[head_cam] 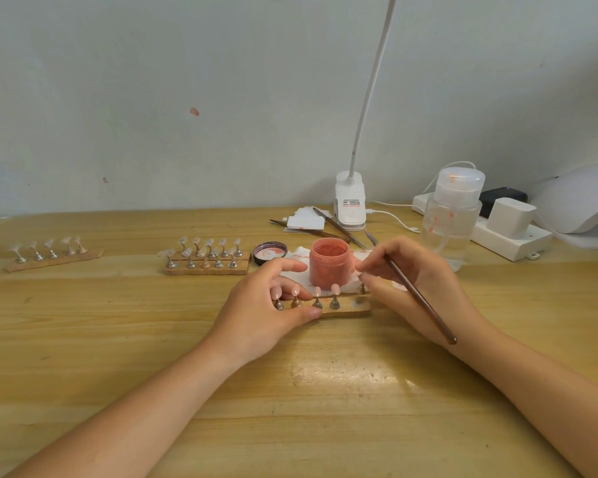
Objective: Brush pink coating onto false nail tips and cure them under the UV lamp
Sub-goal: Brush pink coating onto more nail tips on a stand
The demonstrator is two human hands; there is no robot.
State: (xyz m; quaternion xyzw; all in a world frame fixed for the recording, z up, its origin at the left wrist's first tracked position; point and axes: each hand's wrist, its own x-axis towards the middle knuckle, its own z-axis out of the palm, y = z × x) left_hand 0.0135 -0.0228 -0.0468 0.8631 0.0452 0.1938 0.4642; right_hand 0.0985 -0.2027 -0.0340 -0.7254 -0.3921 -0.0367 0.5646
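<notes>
L hand (273, 305): thumb & fingers pinch the near holder strip (346, 309), steadying it.
R hand (404, 284): grips brush (418, 294), tip hidden at strip's R end.
Tips (335, 289): four show pink.
Left: two racks (206, 258) uncoated; UV lamp (580, 201) far R, unused.
Jar (328, 263): open, just behind strip.

Pale wall (187, 81) w/ few reddish marks; wood-grain table (325, 408), glare patch near front edge.
</notes>
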